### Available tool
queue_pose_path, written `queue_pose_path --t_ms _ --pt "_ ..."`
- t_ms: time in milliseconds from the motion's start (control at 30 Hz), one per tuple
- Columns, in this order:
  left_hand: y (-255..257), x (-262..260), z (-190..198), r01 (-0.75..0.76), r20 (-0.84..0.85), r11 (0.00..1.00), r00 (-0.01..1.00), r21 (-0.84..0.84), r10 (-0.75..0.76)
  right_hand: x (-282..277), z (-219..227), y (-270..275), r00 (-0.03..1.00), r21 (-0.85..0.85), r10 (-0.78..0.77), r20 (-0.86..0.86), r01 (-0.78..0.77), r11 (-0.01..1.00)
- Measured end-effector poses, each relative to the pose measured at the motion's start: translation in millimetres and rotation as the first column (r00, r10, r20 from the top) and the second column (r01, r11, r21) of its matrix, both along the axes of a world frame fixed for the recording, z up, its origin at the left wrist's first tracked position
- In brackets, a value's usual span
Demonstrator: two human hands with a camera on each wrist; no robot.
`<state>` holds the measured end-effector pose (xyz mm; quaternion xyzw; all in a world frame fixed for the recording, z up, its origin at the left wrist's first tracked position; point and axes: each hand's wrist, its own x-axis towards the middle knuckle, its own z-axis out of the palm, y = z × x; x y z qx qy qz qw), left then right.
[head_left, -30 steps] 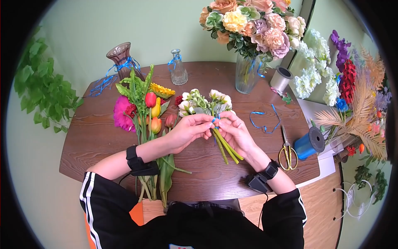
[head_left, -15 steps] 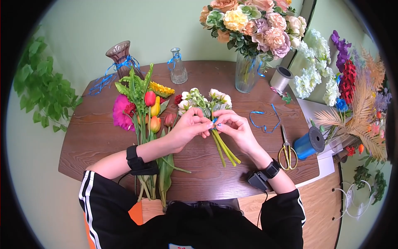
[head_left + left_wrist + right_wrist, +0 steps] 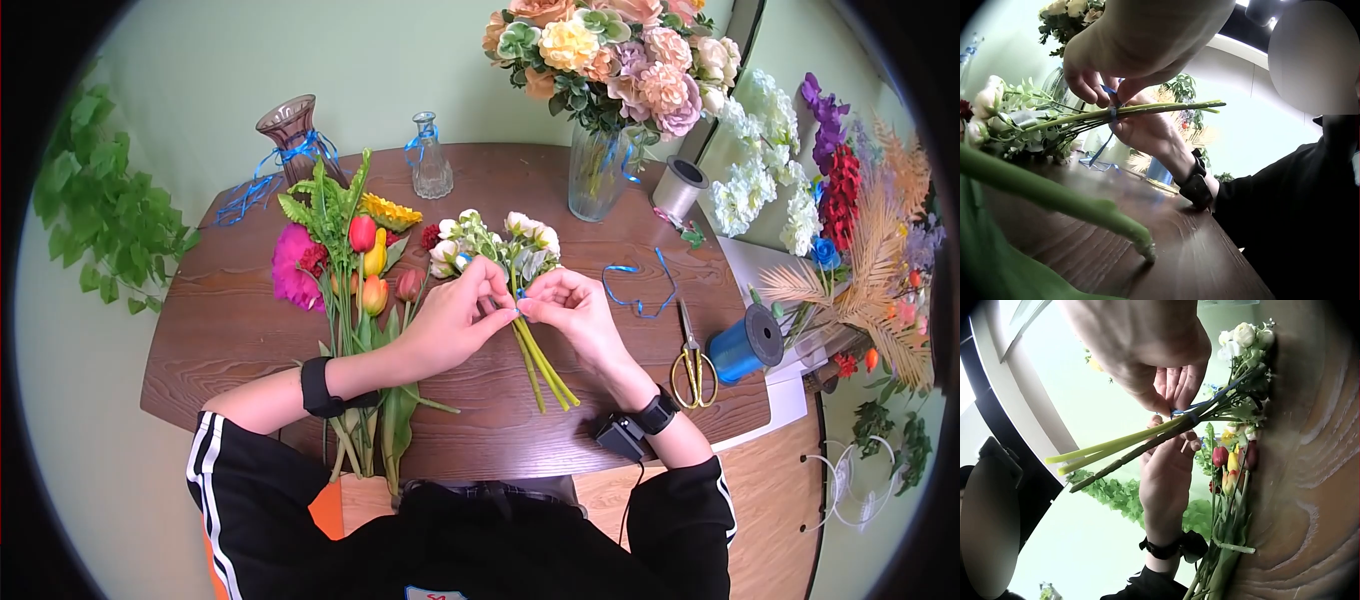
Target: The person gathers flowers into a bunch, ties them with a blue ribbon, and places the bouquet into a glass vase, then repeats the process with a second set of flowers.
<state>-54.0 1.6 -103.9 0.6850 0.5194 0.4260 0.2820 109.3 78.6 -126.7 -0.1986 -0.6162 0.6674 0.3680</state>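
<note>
Over the middle of the table, my left hand and my right hand meet at the stems of a small bunch of white flowers. A thin blue ribbon is wrapped round these stems, one tail hanging below in the left wrist view. The fingers and thumb of each hand pinch the ribbon close to the stems. Blossoms point away from me, cut stem ends towards me. In the right wrist view, a blue strand runs along the stems towards the blossoms. The fingers partly hide the knot area.
Tulips and other long-stemmed flowers lie under my left forearm. Scissors, a blue ribbon spool and a loose ribbon piece lie to the right. Behind stand a purple vase, a small glass bottle and a filled vase.
The left hand has turned and shifted slightly towards me, its fingers curling more at the stems. The right hand stays near the ribbon, and the stem ends have swung a little left and nearer.
</note>
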Motion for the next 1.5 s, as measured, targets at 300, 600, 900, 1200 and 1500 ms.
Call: queue_pose_path --t_ms 300,600,900,1200,1500 --pt "-1.8 2.8 2.1 -0.042 -0.334 0.969 0.934 0.244 0.124 2.9 5.7 -4.3 0.983 0.163 -0.083 0.164 0.056 0.985" --pt "5.9 -1.4 -11.5 -0.027 0.003 1.000 1.000 0.001 0.027 0.2 -0.8 -0.2 0.993 0.144 0.022 0.118 -0.039 0.989" --pt "11.0 -3.3 -19.0 0.066 0.585 0.966 0.805 -0.251 0.097 2.0 1.7 7.7 0.995 0.306 0.052 0.085 -0.076 0.949" --pt "8.9 -0.4 -17.8 0.149 0.589 0.961 0.808 -0.232 0.017 1.8 -0.5 9.1 0.988 0.397 0.087 0.124 -0.130 0.908" --pt "8.6 -4.3 -24.1 0.146 0.316 0.984 0.943 -0.102 -0.107 -0.4 4.8 -2.4 0.995 0.137 -0.050 0.085 0.038 0.990"
